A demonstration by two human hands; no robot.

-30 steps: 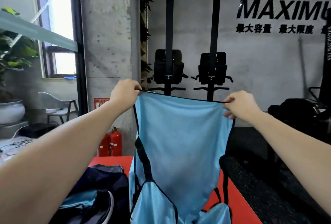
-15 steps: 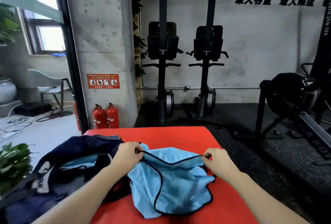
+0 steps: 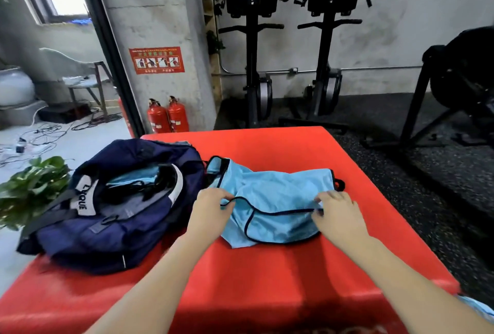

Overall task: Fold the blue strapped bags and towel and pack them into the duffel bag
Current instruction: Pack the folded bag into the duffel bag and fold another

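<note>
A light blue strapped bag (image 3: 278,194) with dark piping lies folded over on the red padded surface (image 3: 267,275). My left hand (image 3: 211,206) pinches its near left corner at the dark edge. My right hand (image 3: 338,213) pinches the near right corner of the same edge. To the left stands the navy duffel bag (image 3: 117,210), unzipped, with light blue fabric (image 3: 139,179) showing inside its opening.
A leafy green plant (image 3: 32,189) sits left of the duffel. Two red fire extinguishers (image 3: 168,116) stand by a concrete pillar behind the surface. Black exercise machines (image 3: 288,47) line the far wall and a black frame (image 3: 441,93) stands at right. Another light blue piece (image 3: 478,307) peeks in at bottom right.
The blue bag, held up spread in the air a second ago, came down onto the red surface. Both hands kept their grip on its top edge and drew it toward me, folding it over.
</note>
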